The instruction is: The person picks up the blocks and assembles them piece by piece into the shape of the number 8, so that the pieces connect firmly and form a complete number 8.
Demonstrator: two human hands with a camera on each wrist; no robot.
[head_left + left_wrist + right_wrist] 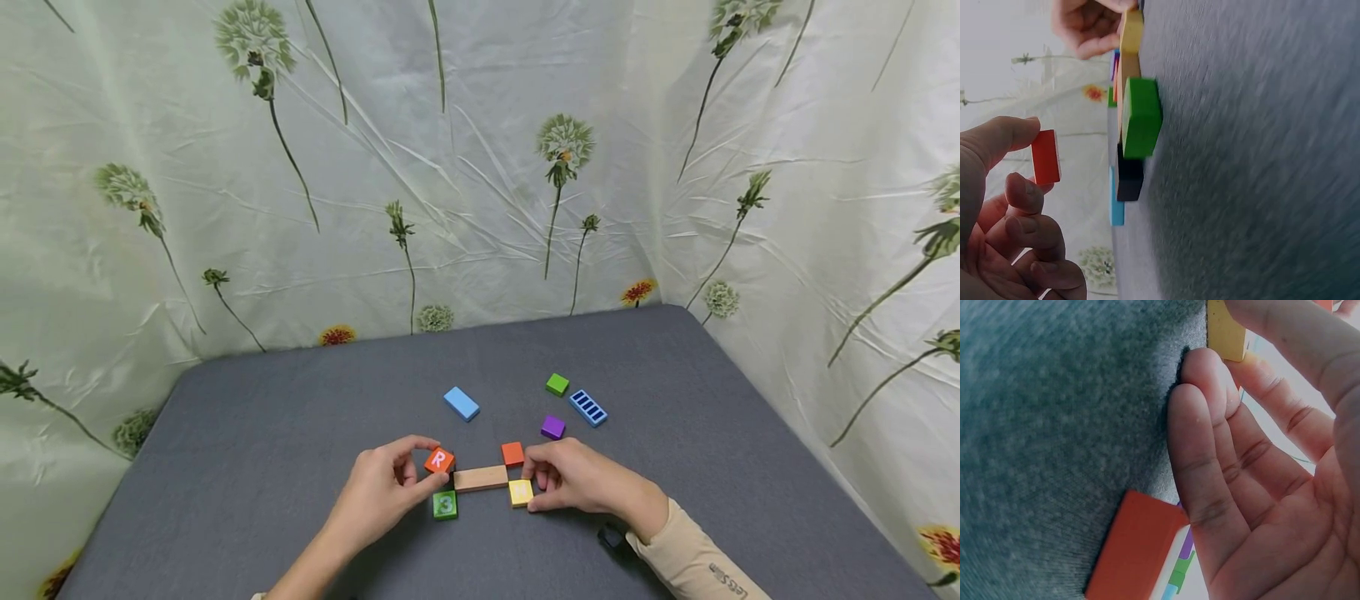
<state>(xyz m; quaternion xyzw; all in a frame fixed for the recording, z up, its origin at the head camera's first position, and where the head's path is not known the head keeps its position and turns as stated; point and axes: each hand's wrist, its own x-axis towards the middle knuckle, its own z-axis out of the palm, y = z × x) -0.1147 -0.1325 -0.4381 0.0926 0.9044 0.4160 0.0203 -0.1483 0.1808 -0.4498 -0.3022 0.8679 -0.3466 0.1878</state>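
My left hand (382, 483) pinches a red-orange block marked R (440, 460) between thumb and fingertips, raised off the table in the left wrist view. Below it a green block marked 3 (445, 505) stands beside a black block (1129, 178), which is mostly hidden in the head view. A natural wood plank (481, 479) runs from there to a yellow block (521, 493). My right hand (573, 477) pinches this yellow block between thumb and index finger, its other fingers curled. A plain orange-red block (513, 453) lies just beyond the plank's right end.
Farther back on the grey table (315, 400) lie a light blue block (461, 404), a green block (557, 384), a purple block (553, 427) and a blue slotted piece (588, 408). A flower-printed curtain (480, 167) stands behind the table.
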